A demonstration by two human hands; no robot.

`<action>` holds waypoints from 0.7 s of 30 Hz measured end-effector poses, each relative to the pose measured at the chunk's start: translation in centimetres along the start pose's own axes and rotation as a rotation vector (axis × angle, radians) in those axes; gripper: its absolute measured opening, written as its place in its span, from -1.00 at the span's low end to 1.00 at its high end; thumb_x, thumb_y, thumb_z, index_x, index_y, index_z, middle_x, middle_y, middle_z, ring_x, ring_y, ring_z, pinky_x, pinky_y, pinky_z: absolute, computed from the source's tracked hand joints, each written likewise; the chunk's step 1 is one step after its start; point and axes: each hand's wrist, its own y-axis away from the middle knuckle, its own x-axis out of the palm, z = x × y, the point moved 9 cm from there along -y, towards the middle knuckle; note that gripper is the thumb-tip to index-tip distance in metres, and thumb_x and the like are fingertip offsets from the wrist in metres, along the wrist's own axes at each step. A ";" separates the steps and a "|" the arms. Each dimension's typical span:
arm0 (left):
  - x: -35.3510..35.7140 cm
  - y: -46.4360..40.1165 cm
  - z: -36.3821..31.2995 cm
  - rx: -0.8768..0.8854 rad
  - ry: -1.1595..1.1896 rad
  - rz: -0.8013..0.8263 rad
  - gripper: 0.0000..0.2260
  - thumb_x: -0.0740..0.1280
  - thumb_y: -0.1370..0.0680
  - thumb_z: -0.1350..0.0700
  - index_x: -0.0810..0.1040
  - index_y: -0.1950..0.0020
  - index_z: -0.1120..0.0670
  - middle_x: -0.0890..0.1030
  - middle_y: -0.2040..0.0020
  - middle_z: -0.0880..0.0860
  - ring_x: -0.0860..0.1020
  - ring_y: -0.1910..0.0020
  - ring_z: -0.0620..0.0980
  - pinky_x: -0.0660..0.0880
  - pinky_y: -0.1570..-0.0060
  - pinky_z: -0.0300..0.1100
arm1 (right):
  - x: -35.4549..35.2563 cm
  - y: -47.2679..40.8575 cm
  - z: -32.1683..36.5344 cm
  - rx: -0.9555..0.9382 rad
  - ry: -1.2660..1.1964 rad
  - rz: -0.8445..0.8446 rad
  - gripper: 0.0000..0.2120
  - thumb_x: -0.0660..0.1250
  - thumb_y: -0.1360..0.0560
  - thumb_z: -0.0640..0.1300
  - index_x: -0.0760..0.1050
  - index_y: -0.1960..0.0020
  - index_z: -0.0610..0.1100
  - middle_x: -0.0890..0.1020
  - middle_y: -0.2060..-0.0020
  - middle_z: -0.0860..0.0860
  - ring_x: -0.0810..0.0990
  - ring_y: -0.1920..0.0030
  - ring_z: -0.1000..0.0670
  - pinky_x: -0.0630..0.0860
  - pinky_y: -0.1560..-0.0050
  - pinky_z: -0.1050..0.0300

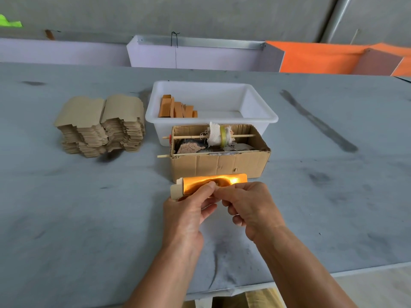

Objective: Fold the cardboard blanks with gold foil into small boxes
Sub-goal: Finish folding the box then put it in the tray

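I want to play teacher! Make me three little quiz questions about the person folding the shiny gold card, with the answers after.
1. True or false: both hands hold the gold foil blank.
2. Where do the finished small boxes lie? A) in the white tub B) on the stack of blanks C) in the cardboard box
3. Fill in: the stack of blanks sits to the ____ of the white tub, as the person sees it.

Key:
1. True: the left hand and right hand both pinch it.
2. A
3. left
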 end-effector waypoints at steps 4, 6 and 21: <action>-0.3 0.1 -0.1 0.012 -0.007 -0.063 -0.89 0.47 -0.37 0.31 0.59 0.27 0.15 0.65 0.38 0.06 0.63 0.40 -0.02 0.52 0.37 -0.22 | 0.2 -0.2 0.0 0.024 -0.019 0.010 -0.76 0.49 -0.35 -0.21 0.60 0.18 -0.41 0.45 0.59 0.01 0.29 0.54 0.07 0.20 0.56 0.26; -0.4 0.2 -0.2 0.018 -0.007 -0.075 -0.90 0.46 -0.38 0.31 0.58 0.26 0.15 0.65 0.39 0.05 0.63 0.41 -0.04 0.51 0.35 -0.21 | 0.2 -0.2 -0.1 0.039 -0.020 0.022 -0.75 0.49 -0.34 -0.22 0.59 0.15 -0.43 0.45 0.61 0.02 0.29 0.55 0.07 0.19 0.54 0.26; 0.8 1.8 -2.4 -0.084 -0.043 0.216 -0.84 0.42 -0.18 -0.07 0.70 0.36 -0.03 0.69 0.17 0.13 0.67 0.14 0.11 0.48 0.05 -0.05 | -0.3 -0.2 -0.1 0.097 -0.059 0.055 -0.81 0.52 -0.37 -0.16 0.56 0.32 -0.21 0.50 0.60 0.04 0.33 0.60 0.14 0.26 0.54 0.28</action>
